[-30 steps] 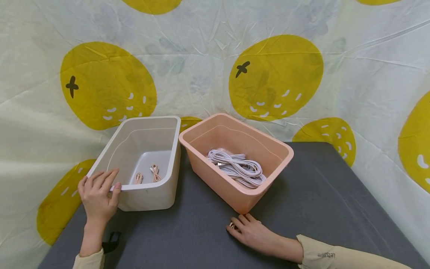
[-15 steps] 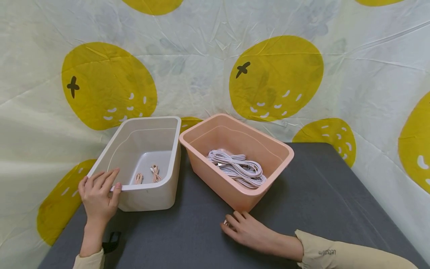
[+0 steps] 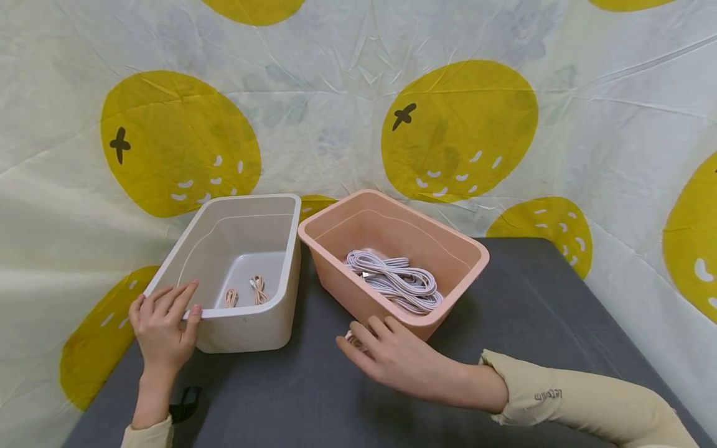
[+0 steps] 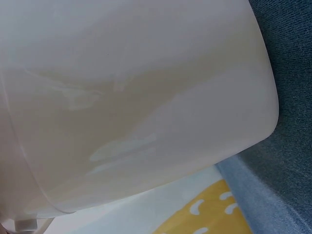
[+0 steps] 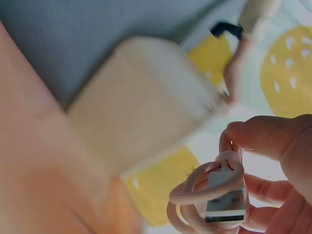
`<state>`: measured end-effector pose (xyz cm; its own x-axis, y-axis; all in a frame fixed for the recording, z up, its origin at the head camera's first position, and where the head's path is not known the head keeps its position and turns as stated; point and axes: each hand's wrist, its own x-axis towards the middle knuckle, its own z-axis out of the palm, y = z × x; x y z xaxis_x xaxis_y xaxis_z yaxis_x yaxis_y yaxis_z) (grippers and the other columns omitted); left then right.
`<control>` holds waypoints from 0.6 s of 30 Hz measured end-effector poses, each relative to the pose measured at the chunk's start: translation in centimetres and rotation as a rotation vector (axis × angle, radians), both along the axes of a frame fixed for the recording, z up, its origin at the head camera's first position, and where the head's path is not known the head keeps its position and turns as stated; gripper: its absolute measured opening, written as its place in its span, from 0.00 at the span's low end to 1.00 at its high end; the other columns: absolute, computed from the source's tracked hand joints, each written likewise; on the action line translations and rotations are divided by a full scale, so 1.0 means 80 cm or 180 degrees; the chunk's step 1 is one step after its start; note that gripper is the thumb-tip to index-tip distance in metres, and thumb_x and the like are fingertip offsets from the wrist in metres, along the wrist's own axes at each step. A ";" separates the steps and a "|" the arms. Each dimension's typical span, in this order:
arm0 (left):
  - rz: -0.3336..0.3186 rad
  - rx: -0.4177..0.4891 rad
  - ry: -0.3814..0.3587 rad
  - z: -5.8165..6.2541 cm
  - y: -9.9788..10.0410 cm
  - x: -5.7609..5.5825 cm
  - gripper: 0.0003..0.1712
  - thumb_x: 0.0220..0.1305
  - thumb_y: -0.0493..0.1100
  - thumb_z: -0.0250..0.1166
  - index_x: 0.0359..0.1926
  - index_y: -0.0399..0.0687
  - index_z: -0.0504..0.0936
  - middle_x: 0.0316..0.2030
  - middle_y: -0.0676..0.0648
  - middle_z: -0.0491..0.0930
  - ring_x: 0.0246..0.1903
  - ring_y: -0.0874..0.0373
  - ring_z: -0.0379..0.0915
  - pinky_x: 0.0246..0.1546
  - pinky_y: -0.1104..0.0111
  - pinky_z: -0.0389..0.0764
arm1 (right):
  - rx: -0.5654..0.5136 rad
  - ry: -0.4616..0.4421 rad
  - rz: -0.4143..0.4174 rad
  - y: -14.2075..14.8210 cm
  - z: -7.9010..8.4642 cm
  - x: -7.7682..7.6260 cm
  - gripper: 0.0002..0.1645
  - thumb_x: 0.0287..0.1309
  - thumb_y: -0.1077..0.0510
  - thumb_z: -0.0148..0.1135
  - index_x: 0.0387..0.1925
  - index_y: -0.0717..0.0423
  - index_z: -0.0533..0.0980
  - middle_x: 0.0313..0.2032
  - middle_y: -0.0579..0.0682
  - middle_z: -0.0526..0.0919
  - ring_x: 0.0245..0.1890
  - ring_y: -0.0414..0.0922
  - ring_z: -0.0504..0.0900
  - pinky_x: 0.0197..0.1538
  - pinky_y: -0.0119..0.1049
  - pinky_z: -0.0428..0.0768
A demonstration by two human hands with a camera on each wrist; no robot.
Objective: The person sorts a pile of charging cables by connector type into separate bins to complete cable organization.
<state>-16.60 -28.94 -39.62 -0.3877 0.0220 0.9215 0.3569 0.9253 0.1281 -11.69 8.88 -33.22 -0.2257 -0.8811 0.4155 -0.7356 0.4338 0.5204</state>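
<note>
My right hand (image 3: 403, 364) pinches a small coiled pinkish USB cable (image 5: 207, 197) between thumb and fingers. Its metal plug (image 5: 225, 200) shows in the right wrist view; the head view gives only a bit of cable by the fingertips. The hand is in the air before the front of the peach bin (image 3: 353, 305), which holds several looped white cables (image 3: 400, 280). At left, my left hand (image 3: 165, 333) holds the near-left corner rim of the off-white bin (image 3: 246, 330). Two small pinkish cable bundles (image 3: 257, 289) lie inside on its floor.
The bins stand side by side on a dark grey tabletop (image 3: 313, 398), the peach one turned at an angle. Their raised walls face the hands. Behind the table hangs a pale cloth (image 3: 330, 124) with yellow fruit prints. A black band (image 3: 186, 404) is at the left wrist.
My right hand has risen from the tabletop by the peach bin's near corner and shifted left, carrying the coiled USB cable. My left hand and both bins keep their places.
</note>
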 end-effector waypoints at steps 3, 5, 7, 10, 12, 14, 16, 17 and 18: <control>-0.0002 0.0001 0.0015 -0.001 0.000 0.000 0.30 0.60 0.62 0.44 0.47 0.46 0.80 0.36 0.36 0.81 0.41 0.39 0.69 0.53 0.44 0.55 | -0.0091 0.0164 0.0005 -0.007 0.028 -0.005 0.27 0.64 0.66 0.24 0.49 0.50 0.70 0.38 0.48 0.73 0.31 0.44 0.71 0.31 0.33 0.69; -0.0003 -0.0001 0.0007 -0.001 -0.001 0.000 0.30 0.60 0.61 0.45 0.47 0.47 0.80 0.36 0.36 0.81 0.41 0.39 0.69 0.54 0.45 0.55 | -0.0108 0.0252 0.0003 -0.012 0.046 -0.009 0.22 0.63 0.66 0.32 0.49 0.51 0.70 0.38 0.49 0.73 0.33 0.45 0.72 0.31 0.33 0.70; -0.0004 -0.0002 -0.0011 -0.001 -0.001 -0.001 0.29 0.60 0.61 0.45 0.47 0.47 0.80 0.36 0.35 0.81 0.41 0.39 0.69 0.55 0.45 0.54 | -0.0050 0.0301 -0.0030 -0.016 0.062 -0.014 0.18 0.60 0.64 0.42 0.50 0.51 0.69 0.39 0.49 0.73 0.34 0.46 0.73 0.30 0.34 0.69; -0.0004 -0.0005 -0.0030 -0.001 -0.002 -0.001 0.29 0.60 0.60 0.45 0.48 0.46 0.79 0.36 0.35 0.81 0.41 0.39 0.69 0.55 0.46 0.54 | 0.0069 0.0365 -0.0101 -0.022 0.082 -0.024 0.20 0.57 0.62 0.50 0.53 0.51 0.68 0.42 0.50 0.73 0.35 0.47 0.73 0.33 0.36 0.70; -0.0008 -0.0004 -0.0032 -0.002 -0.002 -0.001 0.29 0.60 0.60 0.45 0.48 0.46 0.79 0.36 0.35 0.81 0.41 0.39 0.68 0.56 0.46 0.54 | 0.0118 0.0461 -0.0149 -0.027 0.093 -0.031 0.20 0.58 0.62 0.49 0.53 0.51 0.68 0.43 0.50 0.73 0.32 0.47 0.72 0.31 0.35 0.68; -0.0011 -0.0001 -0.0021 -0.002 -0.003 -0.001 0.30 0.60 0.61 0.45 0.48 0.47 0.80 0.36 0.35 0.81 0.41 0.39 0.69 0.56 0.46 0.53 | 0.0132 0.0561 -0.0141 -0.033 0.100 -0.039 0.19 0.60 0.63 0.47 0.52 0.50 0.69 0.48 0.52 0.73 0.30 0.46 0.71 0.30 0.34 0.67; -0.0012 0.0002 -0.0012 -0.003 -0.003 -0.002 0.30 0.60 0.62 0.44 0.47 0.47 0.80 0.36 0.35 0.81 0.41 0.39 0.69 0.56 0.47 0.53 | 0.0153 0.0577 -0.0100 -0.039 0.107 -0.048 0.18 0.60 0.63 0.47 0.52 0.50 0.69 0.52 0.55 0.72 0.29 0.46 0.71 0.29 0.33 0.66; -0.0012 0.0004 0.0005 -0.003 -0.003 -0.002 0.31 0.60 0.62 0.44 0.47 0.47 0.80 0.36 0.35 0.81 0.41 0.39 0.69 0.56 0.46 0.54 | 0.0155 0.0584 -0.0064 -0.043 0.110 -0.053 0.17 0.59 0.63 0.48 0.51 0.50 0.69 0.54 0.56 0.71 0.30 0.46 0.71 0.28 0.32 0.66; -0.0011 0.0003 0.0012 -0.003 -0.004 -0.003 0.31 0.60 0.62 0.44 0.47 0.47 0.80 0.36 0.35 0.81 0.41 0.39 0.69 0.56 0.46 0.54 | 0.0164 0.0576 -0.0010 -0.047 0.112 -0.058 0.17 0.59 0.63 0.48 0.50 0.50 0.69 0.54 0.57 0.71 0.30 0.46 0.71 0.29 0.32 0.66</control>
<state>-16.82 -29.23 -39.87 -0.3840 0.0224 0.9230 0.3606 0.9240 0.1276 -16.37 5.15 -24.22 -0.1541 -0.9017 0.4039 -0.6266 0.4053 0.6657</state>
